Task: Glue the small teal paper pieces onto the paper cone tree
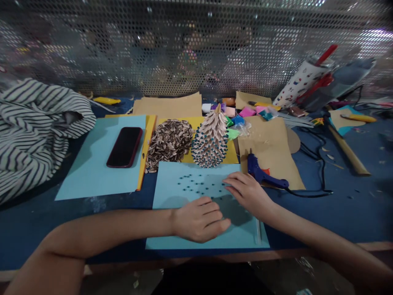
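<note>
My left hand [198, 219] lies palm down on a light blue paper sheet [172, 192], fingers together and loosely curled, holding nothing that I can see. My right hand [247, 192] rests on the same sheet, fingertips reaching toward several small dark teal beads [199, 185] scattered on it; whether it pinches one is hidden. Just behind the sheet stands a cone [211, 138] covered in seed scales with teal dots, beside a pile of sunflower seeds [168, 141]. A blue glue gun [260, 174] lies right of my right hand.
A dark phone [125, 146] lies on another light blue sheet [92, 172] at left. Striped cloth [33, 131] bulges at far left. Brown card [270, 143], coloured scraps, a wooden stick [348, 151], cables and tools crowd the back right. A perforated metal screen [196, 45] closes the rear.
</note>
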Motion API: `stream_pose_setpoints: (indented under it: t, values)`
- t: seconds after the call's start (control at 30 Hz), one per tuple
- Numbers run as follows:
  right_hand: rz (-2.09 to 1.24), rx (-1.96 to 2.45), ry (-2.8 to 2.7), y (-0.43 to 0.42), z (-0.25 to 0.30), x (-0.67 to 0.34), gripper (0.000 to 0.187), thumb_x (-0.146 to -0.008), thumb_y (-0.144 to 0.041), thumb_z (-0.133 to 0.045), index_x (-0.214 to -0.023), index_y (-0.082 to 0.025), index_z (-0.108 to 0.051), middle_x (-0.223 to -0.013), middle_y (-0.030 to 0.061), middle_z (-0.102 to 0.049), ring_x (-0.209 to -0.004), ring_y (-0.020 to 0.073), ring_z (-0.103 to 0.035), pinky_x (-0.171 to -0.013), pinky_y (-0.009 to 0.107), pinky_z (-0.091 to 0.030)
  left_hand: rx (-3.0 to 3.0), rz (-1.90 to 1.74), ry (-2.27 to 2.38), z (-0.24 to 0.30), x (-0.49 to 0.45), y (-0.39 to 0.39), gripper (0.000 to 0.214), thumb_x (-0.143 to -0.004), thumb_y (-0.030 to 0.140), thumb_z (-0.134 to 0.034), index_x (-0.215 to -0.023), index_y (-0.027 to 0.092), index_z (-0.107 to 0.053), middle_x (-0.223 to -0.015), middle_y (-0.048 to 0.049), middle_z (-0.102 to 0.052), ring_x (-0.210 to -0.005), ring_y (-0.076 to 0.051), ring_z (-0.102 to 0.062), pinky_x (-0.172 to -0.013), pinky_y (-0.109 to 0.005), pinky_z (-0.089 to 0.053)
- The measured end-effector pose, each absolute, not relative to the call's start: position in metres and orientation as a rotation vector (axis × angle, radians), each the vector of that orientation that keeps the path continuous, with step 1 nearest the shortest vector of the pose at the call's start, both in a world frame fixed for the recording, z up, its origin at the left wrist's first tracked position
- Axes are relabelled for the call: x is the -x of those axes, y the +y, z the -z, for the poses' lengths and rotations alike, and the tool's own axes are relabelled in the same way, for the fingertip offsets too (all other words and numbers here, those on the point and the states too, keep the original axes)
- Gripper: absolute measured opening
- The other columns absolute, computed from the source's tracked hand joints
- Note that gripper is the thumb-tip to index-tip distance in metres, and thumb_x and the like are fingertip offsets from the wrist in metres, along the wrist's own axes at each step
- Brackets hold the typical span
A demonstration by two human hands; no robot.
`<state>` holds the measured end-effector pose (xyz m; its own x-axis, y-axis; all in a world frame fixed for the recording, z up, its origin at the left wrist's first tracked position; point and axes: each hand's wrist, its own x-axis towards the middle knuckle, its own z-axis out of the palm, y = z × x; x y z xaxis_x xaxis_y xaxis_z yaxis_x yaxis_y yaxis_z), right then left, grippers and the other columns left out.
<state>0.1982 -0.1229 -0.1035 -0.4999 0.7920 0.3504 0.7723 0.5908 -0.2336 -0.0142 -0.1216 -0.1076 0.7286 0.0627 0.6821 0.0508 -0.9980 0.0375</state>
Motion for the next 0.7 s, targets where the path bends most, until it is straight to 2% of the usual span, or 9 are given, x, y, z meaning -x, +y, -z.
stream_pose_setpoints:
  t: [0.23, 0.37, 0.53, 0.7]
  values:
    - [0.004, 1.267, -2.414, -0.123, 0.109, -0.192, 0.020, -0.094, -0.016, -0.048, -0.082, -0.017, -0.064, -0.081, 0.0040, -0.066, -0.075, 0.0168, -0.063, -0.069, 0.032, -0.042, -2.890, -1.064, 0.079, 0.110, 0.016, -0.119, 0.015, -0.087, 0.015, -0.046, -0.095, 0.009, -0.057, -0.070, -0.0025, -0.058, -0.067, -0.017, -0.053, -0.063, -0.031, -0.039]
    - [0.049, 1.234, -2.387, -0.122, 0.105, -0.191, 0.021, -0.094, -0.015, -0.048, -0.081, -0.016, -0.064, -0.079, 0.0036, -0.067, -0.074, 0.0162, -0.063, -0.069, 0.032, -0.042, -2.894, -1.028, 0.084, 0.110, 0.017, -0.119, 0.015, -0.086, 0.016, -0.047, -0.094, 0.009, -0.057, -0.072, -0.0028, -0.058, -0.069, -0.017, -0.053, -0.065, -0.031, -0.039]
    - [0.127, 1.163, -2.236, -0.105, 0.073, -0.193, 0.011, -0.091, -0.018, -0.055, -0.088, -0.017, -0.066, -0.085, 0.0048, -0.068, -0.078, 0.0166, -0.064, -0.071, 0.033, -0.046, -2.866, -1.086, 0.068, 0.108, 0.016, -0.118, 0.016, -0.086, 0.015, -0.047, -0.093, 0.008, -0.059, -0.071, -0.0031, -0.059, -0.070, -0.017, -0.055, -0.064, -0.030, -0.041]
    - [0.132, 1.117, -2.040, -0.077, 0.032, -0.186, 0.009, -0.086, -0.015, -0.061, -0.086, -0.020, -0.068, -0.088, 0.0066, -0.067, -0.084, 0.0192, -0.065, -0.073, 0.035, -0.051, -2.839, -1.085, 0.106, 0.107, 0.015, -0.117, 0.017, -0.084, 0.014, -0.047, -0.093, 0.007, -0.060, -0.070, -0.0038, -0.060, -0.071, -0.017, -0.055, -0.065, -0.030, -0.044]
